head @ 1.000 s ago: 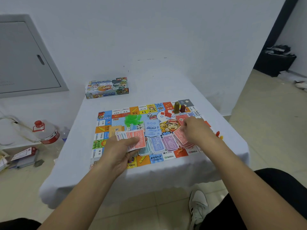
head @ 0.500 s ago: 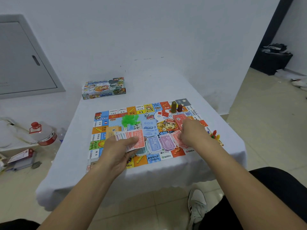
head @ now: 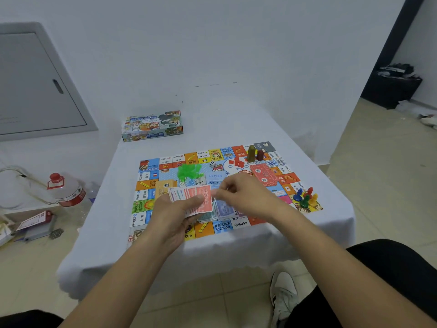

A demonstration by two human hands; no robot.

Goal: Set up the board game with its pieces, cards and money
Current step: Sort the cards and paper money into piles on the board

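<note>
A person sits at a small table draped in a white tablecloth, seen from their own head looking down. A colourful board game board lies flat on the cloth. The left hand grips a fanned stack of play-money notes, thumb curled over the top; the front note is red and reads 10000. The right hand reaches across to the fan's right edge, its fingers bent and pinching at the top red note (whether the note has come free of the fan cannot be told).

Beneath both hands, on the board's near edge, lie sorted piles of notes, blue and purple among them. A separate red pile of notes sits farther back on the right. A heap of green plastic houses rests left of centre, small red pieces lie near the far middle, and a white die sits between them. Two upright blocks, one olive and one dark red, stand at the far right corner. Coloured pawns cluster at the near right corner. The game box lies on the cloth beyond the board. On the floor to the left stands a clear water jug with a red cap.
</note>
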